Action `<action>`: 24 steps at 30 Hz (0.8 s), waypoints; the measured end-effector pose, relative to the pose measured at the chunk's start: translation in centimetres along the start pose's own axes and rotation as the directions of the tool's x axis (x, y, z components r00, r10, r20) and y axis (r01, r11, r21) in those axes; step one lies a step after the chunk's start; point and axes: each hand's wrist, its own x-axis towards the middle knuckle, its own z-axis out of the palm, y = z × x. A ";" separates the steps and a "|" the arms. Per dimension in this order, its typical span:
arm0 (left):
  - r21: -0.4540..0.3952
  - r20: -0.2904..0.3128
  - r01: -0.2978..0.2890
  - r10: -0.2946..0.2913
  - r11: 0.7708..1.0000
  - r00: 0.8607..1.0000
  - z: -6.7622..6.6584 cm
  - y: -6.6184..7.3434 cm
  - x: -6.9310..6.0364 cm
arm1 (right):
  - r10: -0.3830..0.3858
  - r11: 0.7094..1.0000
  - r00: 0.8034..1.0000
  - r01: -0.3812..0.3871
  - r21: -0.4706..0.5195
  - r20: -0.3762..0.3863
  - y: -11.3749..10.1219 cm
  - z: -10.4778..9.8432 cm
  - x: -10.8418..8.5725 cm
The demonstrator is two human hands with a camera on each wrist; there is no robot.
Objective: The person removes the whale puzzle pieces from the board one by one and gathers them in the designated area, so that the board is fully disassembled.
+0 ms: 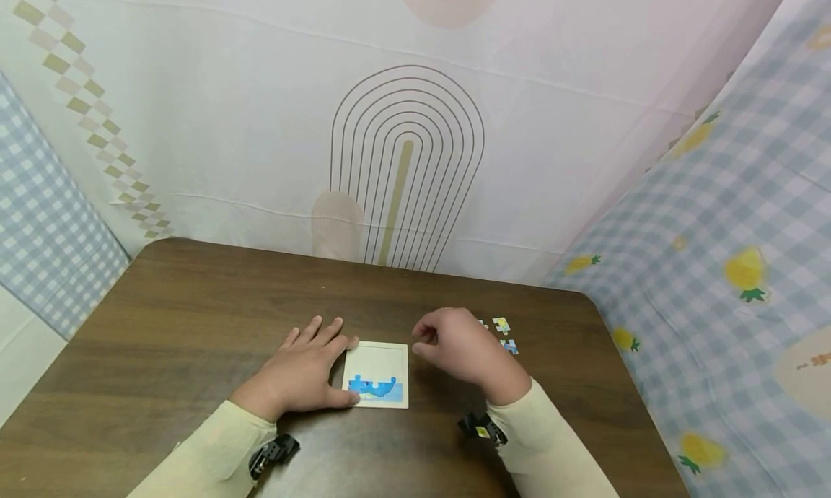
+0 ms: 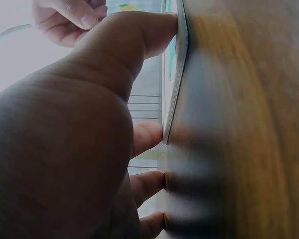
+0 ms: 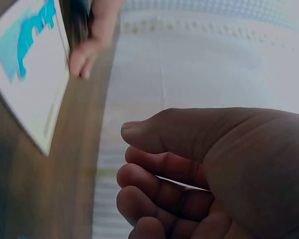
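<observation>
A square, pale puzzle board [image 1: 375, 355] lies on the table, blue pieces [image 1: 383, 390] filling its lower part. My left hand [image 1: 301, 375] is spread at the board's left side. In the left wrist view its thumb [image 2: 157, 30] and index finger [image 2: 147, 137] touch the board's edge, while two other fingertips rest on the table. Just right of the board hovers my right hand [image 1: 461, 350]. Its fingers [image 3: 144, 201] are loosely curled, and nothing shows between them and the thumb in the right wrist view.
Several loose jigsaw pieces, among them a yellow one [image 1: 502, 325] and a blue one [image 1: 509, 347], lie beyond the right hand, partly hidden by it. A patterned cloth [image 1: 260, 159] hangs behind the brown table [image 1: 227, 289], with checked cloth [image 1: 688, 267] along the right side.
</observation>
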 end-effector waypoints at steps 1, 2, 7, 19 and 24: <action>0.001 -0.001 0.000 0.000 1.000 1.000 0.0 0.0 0.0 | -0.016 1.000 1.000 0.016 0.002 0.008 -0.4 0.3 0.1; 0.002 -0.002 -0.001 0.001 1.000 1.000 0.0 0.0 0.0 | -0.029 1.000 0.999 0.029 0.004 0.019 -0.7 0.7 0.3; 0.004 0.002 -0.003 0.003 1.000 1.000 -0.1 0.0 0.1 | -0.081 0.997 0.993 0.081 0.002 0.084 -2.3 2.4 0.9; -0.012 0.000 -0.016 0.016 1.000 1.000 -0.1 -0.1 -0.2 | -0.081 0.983 0.980 0.109 -0.150 0.182 -4.6 6.0 1.4; 0.002 -0.016 -0.021 0.021 1.000 1.000 -0.1 -0.1 -0.1 | -0.085 0.971 0.978 0.125 -0.206 0.191 -4.8 6.9 1.2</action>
